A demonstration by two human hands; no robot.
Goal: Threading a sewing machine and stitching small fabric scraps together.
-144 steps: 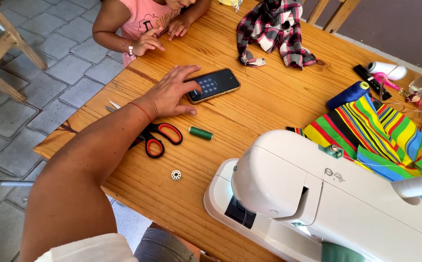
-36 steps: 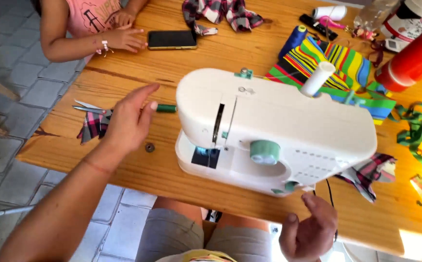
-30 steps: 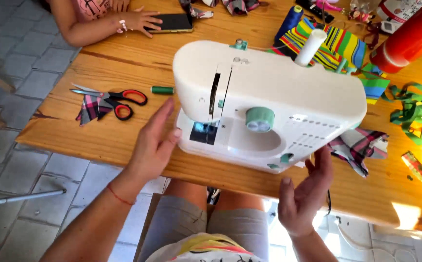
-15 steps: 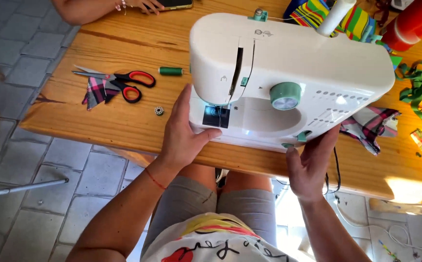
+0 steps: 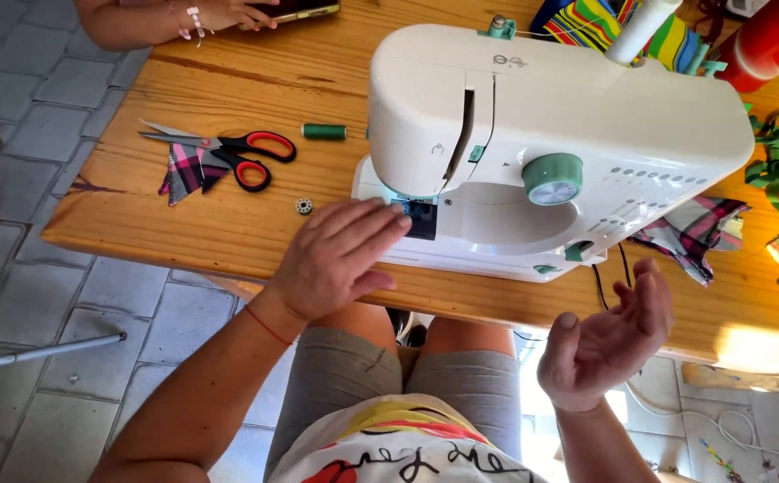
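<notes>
The white sewing machine [image 5: 541, 134] with mint-green dials stands near the tabletop's [image 5: 183, 224] front edge. It looks heavy, rigid and smooth-shelled, best gripped low at both base ends. The left hand [image 5: 340, 259] lies flat, fingers spread, on its base; the right hand [image 5: 608, 335] hovers open off the front edge, holding nothing.

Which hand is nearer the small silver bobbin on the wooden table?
Left. The left hand lies flat at the sewing machine's base, just right of the small silver bobbin. The right hand hangs open off the table edge, far right of it.
</notes>
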